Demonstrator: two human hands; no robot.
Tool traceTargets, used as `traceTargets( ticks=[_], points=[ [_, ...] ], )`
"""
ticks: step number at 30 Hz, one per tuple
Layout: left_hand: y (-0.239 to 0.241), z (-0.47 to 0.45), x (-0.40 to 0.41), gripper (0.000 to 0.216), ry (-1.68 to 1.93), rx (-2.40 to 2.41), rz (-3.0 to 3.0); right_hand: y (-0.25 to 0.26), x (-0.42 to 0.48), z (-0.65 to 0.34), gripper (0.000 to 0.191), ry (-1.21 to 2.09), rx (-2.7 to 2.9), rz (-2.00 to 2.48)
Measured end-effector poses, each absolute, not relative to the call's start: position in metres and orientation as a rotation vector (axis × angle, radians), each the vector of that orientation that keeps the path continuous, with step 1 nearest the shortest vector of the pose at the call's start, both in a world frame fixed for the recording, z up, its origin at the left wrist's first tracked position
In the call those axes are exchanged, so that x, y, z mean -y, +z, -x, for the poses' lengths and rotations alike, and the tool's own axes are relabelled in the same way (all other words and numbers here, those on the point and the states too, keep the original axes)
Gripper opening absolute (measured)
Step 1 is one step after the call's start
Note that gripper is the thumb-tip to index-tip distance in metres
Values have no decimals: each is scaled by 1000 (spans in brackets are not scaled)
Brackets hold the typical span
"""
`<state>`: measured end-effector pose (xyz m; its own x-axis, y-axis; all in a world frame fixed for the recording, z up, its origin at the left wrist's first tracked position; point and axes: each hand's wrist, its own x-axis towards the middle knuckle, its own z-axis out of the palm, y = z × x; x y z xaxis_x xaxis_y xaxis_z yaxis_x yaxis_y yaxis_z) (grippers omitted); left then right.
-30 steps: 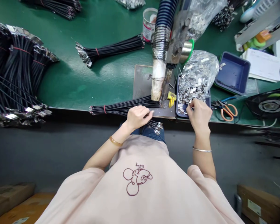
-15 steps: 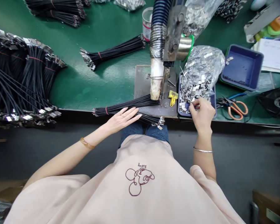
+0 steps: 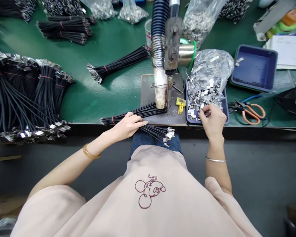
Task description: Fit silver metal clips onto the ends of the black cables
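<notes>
My left hand (image 3: 130, 125) lies over a bundle of black cables (image 3: 148, 111) at the bench's front edge, its fingers bent and closed on the cables. From under it, cable ends with silvery metal connectors (image 3: 169, 134) stick out past the edge, over my lap. My right hand (image 3: 213, 119) is at the front of a blue tray (image 3: 227, 113) full of small metal connectors (image 3: 207, 93). Its thumb and forefinger are pinched together among the pieces; what sits between the fingertips is mostly hidden, seemingly a metal connector.
A soldering iron (image 3: 169, 93) and a ribbed hose (image 3: 159, 42) hang over a grey board (image 3: 148, 89). Near them are a yellow clip (image 3: 180, 104), a solder spool (image 3: 186, 54), orange-handled pliers (image 3: 253, 113) and a second blue tray (image 3: 256, 65). Bundled cables (image 3: 46, 89) pile up at left.
My left hand's fingers, flat and stretched before, have bent in over the cables. My right hand stays pinched at the tray. The whole view has shifted slightly.
</notes>
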<state>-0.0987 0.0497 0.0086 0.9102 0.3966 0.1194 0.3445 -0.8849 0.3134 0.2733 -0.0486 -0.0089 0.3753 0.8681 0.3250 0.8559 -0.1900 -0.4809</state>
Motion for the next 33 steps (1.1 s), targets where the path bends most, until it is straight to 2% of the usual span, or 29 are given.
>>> traceTargets(
  ticks=[5, 14, 19, 23, 27, 33],
  points=[
    [33, 93, -68, 38, 199, -603, -2657, -9, 49, -272, 8, 56, 1449, 2019],
    [35, 81, -61, 37, 160, -602, -2716, -9, 48, -272, 8, 69, 1448, 2026],
    [28, 52, -46, 27, 613, -833, -2633, -5, 47, -268, 8, 42, 1452, 1997],
    [6, 20, -38, 25, 617, -877, -2761, 1, 50, -261, 9, -20, 1308, 1874],
    [-13, 9, -31, 24, 770, -924, -2775, 9, 55, -254, 12, -18, 1166, 1772],
    [-28, 18, -21, 17, 1239, -736, -2661, 17, 63, -229, 12, 374, 1142, 1542]
  ],
)
